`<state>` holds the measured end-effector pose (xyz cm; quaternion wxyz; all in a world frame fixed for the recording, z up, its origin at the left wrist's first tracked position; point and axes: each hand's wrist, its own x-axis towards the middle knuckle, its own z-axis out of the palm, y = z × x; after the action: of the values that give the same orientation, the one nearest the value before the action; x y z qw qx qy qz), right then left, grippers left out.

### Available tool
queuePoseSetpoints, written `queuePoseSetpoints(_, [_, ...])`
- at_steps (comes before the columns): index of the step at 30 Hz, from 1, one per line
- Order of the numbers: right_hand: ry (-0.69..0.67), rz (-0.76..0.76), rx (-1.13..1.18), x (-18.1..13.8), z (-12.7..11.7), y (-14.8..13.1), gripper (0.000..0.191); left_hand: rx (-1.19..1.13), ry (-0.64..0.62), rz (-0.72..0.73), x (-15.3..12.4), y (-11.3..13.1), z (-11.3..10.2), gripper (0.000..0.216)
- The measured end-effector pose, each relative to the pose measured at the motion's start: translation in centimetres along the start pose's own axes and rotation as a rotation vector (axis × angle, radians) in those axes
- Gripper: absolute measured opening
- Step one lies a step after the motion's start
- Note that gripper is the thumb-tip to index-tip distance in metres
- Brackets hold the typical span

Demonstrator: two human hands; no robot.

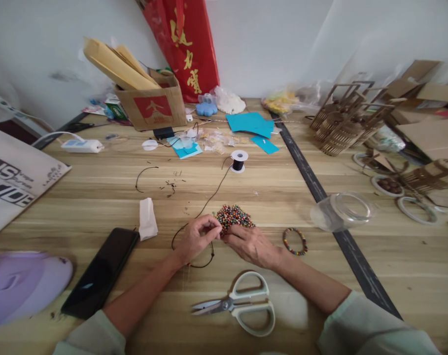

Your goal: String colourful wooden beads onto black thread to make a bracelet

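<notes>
A pile of small multicoloured beads [234, 216] lies on the wooden table [98, 197]. My left hand [196, 239] pinches the black cord [209, 199] at the pile's near left edge. That cord runs up to a small spool [239, 161]. My right hand [251, 244] rests beside it with its fingertips together at the beads; what they pinch is too small to name. A finished bead bracelet [295, 241] lies just right of my right hand. White-handled scissors [242, 304] lie below both hands.
A black phone [101, 271] and a folded tissue [147, 218] lie to the left. A clear jar [342, 211] lies on its side at the right. Teal paper [250, 123], a cardboard box [153, 103], a power strip [81, 145] and wooden lattice models [344, 123] stand farther back.
</notes>
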<state>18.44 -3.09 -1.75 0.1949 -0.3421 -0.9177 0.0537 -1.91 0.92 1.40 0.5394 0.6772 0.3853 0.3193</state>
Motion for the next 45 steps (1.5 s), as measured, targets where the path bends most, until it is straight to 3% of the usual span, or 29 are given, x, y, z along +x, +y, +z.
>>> queuePoseSetpoints(9, [0.099,-0.012,0.053,-0.15,-0.1,0.04,0.018,0.024,-0.013,0.017,0.03,-0.02,-0.01,0.012])
queuePoseSetpoints(21, [0.271,0.032,0.397,0.14,-0.64,0.13,0.007,0.102,-0.056,0.058,-0.03,-0.43,0.26,0.011])
queuePoseSetpoints(35, [0.327,0.132,0.499,0.08,-0.57,0.2,0.004,0.241,-0.098,0.106,-0.15,-0.11,0.62,0.009])
queuePoseSetpoints(45, [0.308,0.104,0.486,0.15,-0.74,0.17,0.005,0.256,-0.1,0.096,-0.2,-0.08,0.58,0.008])
